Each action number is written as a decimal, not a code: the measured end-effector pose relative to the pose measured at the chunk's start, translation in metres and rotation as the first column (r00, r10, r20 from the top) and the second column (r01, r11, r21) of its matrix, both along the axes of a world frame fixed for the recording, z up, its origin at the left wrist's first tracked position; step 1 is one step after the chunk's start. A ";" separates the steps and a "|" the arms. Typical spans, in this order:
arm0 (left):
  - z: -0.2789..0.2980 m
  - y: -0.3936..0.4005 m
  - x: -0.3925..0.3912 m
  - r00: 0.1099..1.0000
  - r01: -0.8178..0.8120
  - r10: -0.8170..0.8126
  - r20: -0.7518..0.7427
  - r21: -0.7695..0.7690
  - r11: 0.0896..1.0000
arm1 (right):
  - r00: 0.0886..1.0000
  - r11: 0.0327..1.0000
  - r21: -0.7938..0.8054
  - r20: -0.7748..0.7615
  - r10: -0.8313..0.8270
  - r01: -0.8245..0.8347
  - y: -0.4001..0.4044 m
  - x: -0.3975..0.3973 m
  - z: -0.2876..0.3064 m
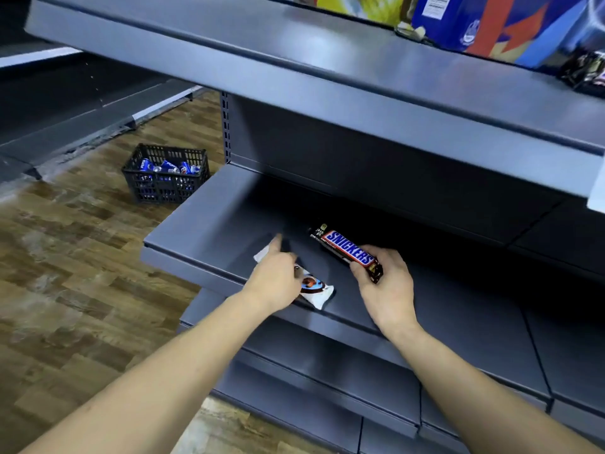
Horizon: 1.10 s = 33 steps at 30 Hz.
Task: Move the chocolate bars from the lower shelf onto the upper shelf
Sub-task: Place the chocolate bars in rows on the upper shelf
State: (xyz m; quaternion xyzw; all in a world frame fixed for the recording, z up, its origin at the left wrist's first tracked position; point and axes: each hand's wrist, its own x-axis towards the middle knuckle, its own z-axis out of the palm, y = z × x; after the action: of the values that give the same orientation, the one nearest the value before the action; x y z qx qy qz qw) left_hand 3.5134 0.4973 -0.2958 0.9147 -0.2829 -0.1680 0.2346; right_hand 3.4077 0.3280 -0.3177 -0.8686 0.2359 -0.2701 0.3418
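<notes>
In the head view, the right hand [384, 283] is curling its fingers and thumb around the near end of a long brown-wrapped Snickers chocolate bar [347, 252], which is lying on the grey metal lower shelf [203, 231] with its far end pointing toward 11 o'clock. At 9 o'clock from it, the left hand [275, 276] is reaching over a white-wrapped chocolate bar with a brown and orange print [314, 288], forefinger stretched out toward the bar's far end; whether it is already pinching the wrapper I cannot tell. Both bars look light and fairly stiff, with glossy film that is likely slippery and a filling that could snap if bent, so a grip across the middle of the width, rather than by the crimped end, seems safest. The grey metal upper shelf [294, 60] is waiting at 12 o'clock, already carrying a blue printed carton [491, 24] at its right.
</notes>
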 end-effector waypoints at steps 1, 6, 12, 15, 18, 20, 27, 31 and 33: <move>0.000 0.002 0.003 1.000 0.022 -0.021 -0.007 0.022 1.000 | 1.000 1.000 0.006 0.000 0.001 -0.001 -0.001 -0.002 0.000; 0.002 0.005 0.006 0.991 0.128 -0.133 0.026 0.153 0.980 | 1.000 1.000 0.013 -0.004 -0.003 0.003 0.000 -0.012 -0.002; -0.002 0.008 -0.002 0.884 0.213 -0.291 0.365 0.241 0.947 | 1.000 1.000 0.027 -0.003 -0.014 0.014 -0.002 -0.031 -0.001; -0.011 0.013 -0.013 0.744 0.242 -0.382 0.548 0.311 0.919 | 1.000 0.999 0.025 -0.006 -0.019 0.019 -0.003 -0.042 -0.002; -0.016 0.018 -0.027 0.735 0.258 -0.352 0.580 0.241 0.936 | 1.000 1.000 0.005 -0.017 -0.019 0.020 -0.007 -0.054 -0.001; -0.015 0.020 -0.037 0.707 0.281 -0.348 0.615 0.207 0.937 | 1.000 1.000 -0.026 -0.027 -0.011 0.010 -0.011 -0.065 0.003; 0.017 0.024 -0.094 0.598 0.430 -0.369 0.712 0.104 0.897 | 0.997 0.995 -0.079 -0.052 0.058 -0.062 -0.024 -0.124 0.029; 0.038 0.022 -0.142 0.558 0.467 -0.390 0.733 0.111 0.877 | 0.996 0.993 -0.081 -0.014 0.087 -0.088 -0.027 -0.172 0.047; 0.049 0.020 -0.170 0.546 0.481 -0.402 0.735 0.118 0.869 | 0.996 0.993 -0.081 0.008 0.086 -0.085 -0.029 -0.200 0.058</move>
State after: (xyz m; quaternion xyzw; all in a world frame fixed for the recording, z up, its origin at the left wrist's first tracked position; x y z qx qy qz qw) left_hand 3.3434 0.5168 -0.2472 0.7884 -0.5815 0.1774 0.0937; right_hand 3.2081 0.2994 -0.2601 -0.8895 0.1855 -0.2694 0.3190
